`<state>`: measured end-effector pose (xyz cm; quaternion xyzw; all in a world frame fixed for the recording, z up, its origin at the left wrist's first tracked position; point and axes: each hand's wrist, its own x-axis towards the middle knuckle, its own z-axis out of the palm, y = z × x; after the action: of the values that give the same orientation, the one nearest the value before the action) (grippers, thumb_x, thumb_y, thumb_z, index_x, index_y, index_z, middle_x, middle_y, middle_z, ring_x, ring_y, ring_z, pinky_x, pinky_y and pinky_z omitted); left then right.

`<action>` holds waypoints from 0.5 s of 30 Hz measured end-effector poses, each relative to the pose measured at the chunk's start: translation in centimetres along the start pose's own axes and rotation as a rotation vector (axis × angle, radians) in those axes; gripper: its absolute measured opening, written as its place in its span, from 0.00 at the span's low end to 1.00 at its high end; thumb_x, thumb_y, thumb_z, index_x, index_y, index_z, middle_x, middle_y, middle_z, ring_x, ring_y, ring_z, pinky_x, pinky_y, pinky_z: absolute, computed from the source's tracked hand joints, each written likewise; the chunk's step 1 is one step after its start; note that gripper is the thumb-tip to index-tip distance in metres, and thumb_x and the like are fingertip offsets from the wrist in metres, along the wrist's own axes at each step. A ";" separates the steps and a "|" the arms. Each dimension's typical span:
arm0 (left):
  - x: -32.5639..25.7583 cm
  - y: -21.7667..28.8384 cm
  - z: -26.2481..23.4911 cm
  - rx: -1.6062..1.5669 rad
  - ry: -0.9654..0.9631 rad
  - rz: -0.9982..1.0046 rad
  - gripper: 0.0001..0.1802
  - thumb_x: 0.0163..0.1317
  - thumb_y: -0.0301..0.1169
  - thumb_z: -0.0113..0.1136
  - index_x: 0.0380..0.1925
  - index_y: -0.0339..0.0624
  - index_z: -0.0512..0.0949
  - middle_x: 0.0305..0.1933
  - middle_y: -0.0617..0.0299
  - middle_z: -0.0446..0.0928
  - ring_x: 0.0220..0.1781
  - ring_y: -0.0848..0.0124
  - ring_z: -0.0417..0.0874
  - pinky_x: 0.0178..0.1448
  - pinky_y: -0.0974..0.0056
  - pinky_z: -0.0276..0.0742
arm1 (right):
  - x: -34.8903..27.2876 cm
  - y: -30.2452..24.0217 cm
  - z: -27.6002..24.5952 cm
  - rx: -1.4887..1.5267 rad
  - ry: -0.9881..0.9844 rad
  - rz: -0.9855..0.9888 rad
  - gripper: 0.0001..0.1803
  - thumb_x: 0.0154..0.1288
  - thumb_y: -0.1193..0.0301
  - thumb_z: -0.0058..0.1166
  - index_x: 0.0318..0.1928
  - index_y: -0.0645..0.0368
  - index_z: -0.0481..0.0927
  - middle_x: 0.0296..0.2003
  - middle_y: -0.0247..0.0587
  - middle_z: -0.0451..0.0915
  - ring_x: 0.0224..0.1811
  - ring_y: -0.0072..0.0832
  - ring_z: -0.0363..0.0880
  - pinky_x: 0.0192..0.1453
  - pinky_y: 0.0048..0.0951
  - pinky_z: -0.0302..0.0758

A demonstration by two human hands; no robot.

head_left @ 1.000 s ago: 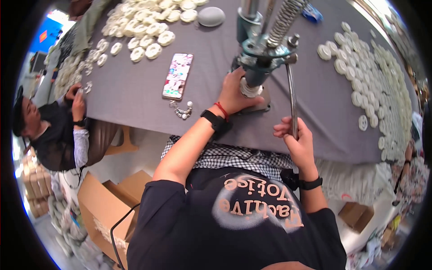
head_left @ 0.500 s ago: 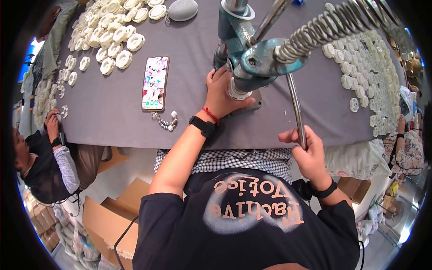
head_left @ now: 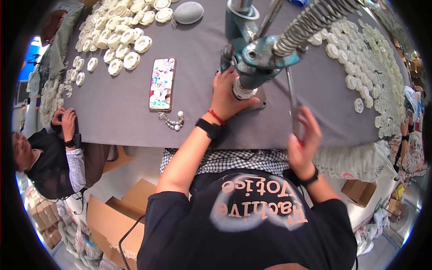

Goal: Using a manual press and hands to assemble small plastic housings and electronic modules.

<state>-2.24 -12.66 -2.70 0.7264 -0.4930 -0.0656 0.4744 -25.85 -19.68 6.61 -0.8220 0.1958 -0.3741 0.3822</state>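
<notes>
A teal hand press (head_left: 263, 56) with a thick coil spring (head_left: 310, 27) stands on the table in front of me. My left hand (head_left: 228, 96) curls round a white round plastic part (head_left: 244, 91) under the press's ram, thumb on its near side. The part's upper end is hidden by the ram. At the metal lever (head_left: 292, 96), my right hand (head_left: 306, 141) has its fingers stretched out and slightly blurred. The lever's lower end lies between that thumb and the fingers, which are not wrapped round it.
White round parts (head_left: 121, 38) are heaped at the far left. Many more white caps (head_left: 360, 76) spread over the right side. A phone (head_left: 162, 84) with a beaded strap and a grey oval object (head_left: 189, 12) lie left of the press. A co-worker (head_left: 49, 157) sits at the left edge.
My right hand has loosened from the lever and its fingers have straightened. The view has shifted a little. My left hand stays at the white part under the ram.
</notes>
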 end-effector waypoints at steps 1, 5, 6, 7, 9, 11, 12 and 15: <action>-0.2 0.4 -0.4 -0.059 0.034 -0.049 0.42 0.31 0.51 0.77 0.47 0.41 0.74 0.53 0.50 0.76 0.64 0.53 0.69 0.68 0.40 0.52 | -0.2 -1.1 -1.1 0.008 0.047 -0.141 0.28 0.56 0.77 0.51 0.59 0.63 0.63 0.59 0.59 0.67 0.62 0.50 0.67 0.63 0.47 0.68; 0.4 1.1 -1.3 0.013 0.024 -0.017 0.33 0.33 0.47 0.75 0.41 0.44 0.78 0.48 0.56 0.78 0.62 0.56 0.73 0.66 0.41 0.56 | 7.2 -6.9 -4.2 0.234 0.019 -0.262 0.33 0.65 0.44 0.46 0.59 0.54 0.65 0.47 0.49 0.74 0.55 0.48 0.73 0.63 0.53 0.66; 1.0 2.5 -1.8 0.095 0.066 0.032 0.32 0.33 0.48 0.75 0.40 0.45 0.78 0.46 0.58 0.79 0.62 0.56 0.73 0.66 0.42 0.58 | 9.6 -7.0 -3.9 0.336 0.025 -0.313 0.33 0.66 0.45 0.46 0.60 0.56 0.65 0.45 0.48 0.74 0.54 0.47 0.73 0.64 0.53 0.64; 1.4 3.1 -2.2 0.083 0.033 0.047 0.33 0.33 0.49 0.75 0.41 0.44 0.78 0.46 0.57 0.79 0.62 0.56 0.72 0.66 0.42 0.58 | 12.1 -6.8 -3.1 0.479 0.008 -0.310 0.32 0.68 0.50 0.43 0.62 0.61 0.63 0.46 0.50 0.74 0.55 0.46 0.72 0.66 0.50 0.62; 1.8 3.4 -2.8 0.091 -0.014 0.071 0.35 0.34 0.50 0.74 0.43 0.43 0.78 0.48 0.56 0.78 0.63 0.55 0.71 0.66 0.43 0.58 | 16.6 -6.7 0.3 0.379 0.094 -0.232 0.24 0.73 0.65 0.36 0.63 0.68 0.62 0.53 0.54 0.72 0.56 0.41 0.71 0.67 0.40 0.62; 1.0 3.5 -4.6 0.125 -0.017 0.058 0.38 0.35 0.49 0.74 0.47 0.43 0.76 0.54 0.53 0.75 0.64 0.55 0.69 0.68 0.46 0.59 | 17.3 -4.1 2.5 0.336 0.082 -0.069 0.24 0.74 0.71 0.35 0.66 0.69 0.58 0.58 0.50 0.69 0.61 0.33 0.67 0.68 0.34 0.59; 0.6 3.2 -5.9 0.172 0.006 0.041 0.38 0.35 0.49 0.74 0.47 0.43 0.76 0.54 0.53 0.75 0.64 0.55 0.69 0.68 0.46 0.59 | 16.9 -2.0 3.0 0.418 0.094 -0.077 0.25 0.74 0.72 0.37 0.67 0.70 0.56 0.61 0.46 0.67 0.63 0.29 0.64 0.68 0.30 0.57; 0.0 0.4 -11.0 0.348 -0.001 0.013 0.41 0.35 0.51 0.74 0.48 0.38 0.74 0.59 0.46 0.71 0.66 0.51 0.68 0.68 0.48 0.60 | 12.1 0.9 3.5 0.264 0.125 0.098 0.25 0.73 0.72 0.41 0.67 0.68 0.58 0.64 0.47 0.63 0.66 0.31 0.62 0.67 0.31 0.59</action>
<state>3.68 -5.82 3.56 0.7943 -0.5018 0.0234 0.3416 -15.43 -25.88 10.03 -0.7291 0.2081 -0.4278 0.4919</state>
